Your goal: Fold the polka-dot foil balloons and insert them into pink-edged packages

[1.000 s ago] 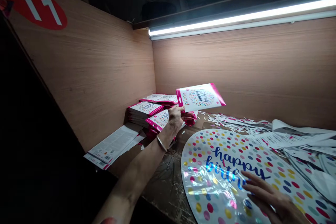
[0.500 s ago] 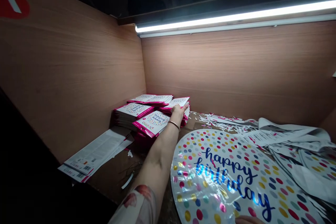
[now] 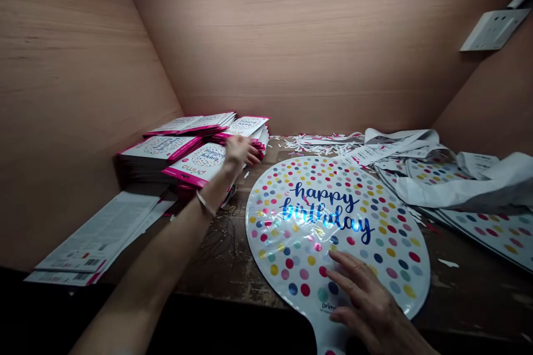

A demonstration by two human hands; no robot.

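Stacked prima packets lie far left on the worktop; the left hand, released, is beside them. Rightward, nearer, lies a flat "happy birthday" foil balloon, the right hand spread loosely over it.

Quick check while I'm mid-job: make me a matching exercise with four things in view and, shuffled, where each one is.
Things:
1. Dotted "happy birthday" balloon
2. Pink-edged packets
3. Grey printed sheets
4. White socket plate

Places:
A. High at the right of the view
B. Beneath the right hand
C. Stacked by the left hand
D. Lower left of the view

Pairs: 1-B, 2-C, 3-D, 4-A
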